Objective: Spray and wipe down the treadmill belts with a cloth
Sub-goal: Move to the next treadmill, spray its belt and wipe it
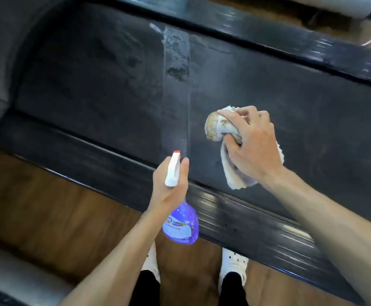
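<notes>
Left hand point(169, 186) gripping spray bottle point(180, 226), right hand point(250, 146) clutching cloth point(215, 129)

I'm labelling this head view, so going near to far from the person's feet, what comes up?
White shoes → wooden floor → near side rail → treadmill belt → far side rail

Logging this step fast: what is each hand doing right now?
Left hand: grips the spray bottle, nozzle toward the belt.
Right hand: holds the bunched cloth over the belt.
</notes>
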### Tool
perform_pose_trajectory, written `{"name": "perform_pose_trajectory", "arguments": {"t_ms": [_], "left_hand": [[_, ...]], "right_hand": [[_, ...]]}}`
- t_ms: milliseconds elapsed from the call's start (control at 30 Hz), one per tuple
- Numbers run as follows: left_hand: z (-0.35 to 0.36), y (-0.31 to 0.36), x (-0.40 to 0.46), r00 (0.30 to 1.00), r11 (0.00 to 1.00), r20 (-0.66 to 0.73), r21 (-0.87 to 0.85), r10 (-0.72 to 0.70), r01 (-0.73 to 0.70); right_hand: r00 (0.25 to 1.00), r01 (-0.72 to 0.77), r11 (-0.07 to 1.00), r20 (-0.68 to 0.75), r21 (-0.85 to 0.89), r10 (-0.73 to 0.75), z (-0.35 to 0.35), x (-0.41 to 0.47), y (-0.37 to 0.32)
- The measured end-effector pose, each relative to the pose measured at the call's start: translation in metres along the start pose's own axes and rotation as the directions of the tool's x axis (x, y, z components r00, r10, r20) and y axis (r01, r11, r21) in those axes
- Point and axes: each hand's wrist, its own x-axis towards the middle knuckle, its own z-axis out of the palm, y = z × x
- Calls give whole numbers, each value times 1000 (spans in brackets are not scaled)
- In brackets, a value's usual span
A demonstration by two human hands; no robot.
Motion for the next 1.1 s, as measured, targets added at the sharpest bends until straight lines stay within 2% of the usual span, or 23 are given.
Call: {"name": "perform_pose_trajectory", "arguments": {"t_ms": [367, 467, 533, 733, 833, 933, 1033, 1100], "left_hand": [[-150, -14, 74, 986, 1000, -166, 9, 23, -22], [-187, -24, 93, 974, 999, -228, -52, -12, 0], [-210, -39, 107, 960, 1000, -278, -3, 11, -12], [-239, -65, 137, 883, 999, -467, -21, -52, 48], [-253, -67, 150, 827, 997, -562, -81, -30, -19], [-272, -70, 165, 799, 993, -601, -76, 31, -96], [-298, -67, 190, 742, 988, -667, -52, 73, -144], [-317, -63, 208, 733, 984, -672, -37, 104, -173]], "right_hand": [[999, 35, 999, 40, 35, -37, 97, 54, -124], [999, 19, 998, 33, 61, -21, 119, 70, -152], [1000, 16, 997, 23, 72, -18, 131, 79, -165], [999, 19, 995, 43, 94, -23, 153, 100, -169], [999, 36, 996, 36, 85, -40, 167, 114, -160], [999, 40, 995, 16, 88, -41, 181, 127, -155], [999, 40, 995, 24, 88, -42, 197, 144, -161], [999, 37, 996, 28, 80, -39, 208, 158, -172]]}}
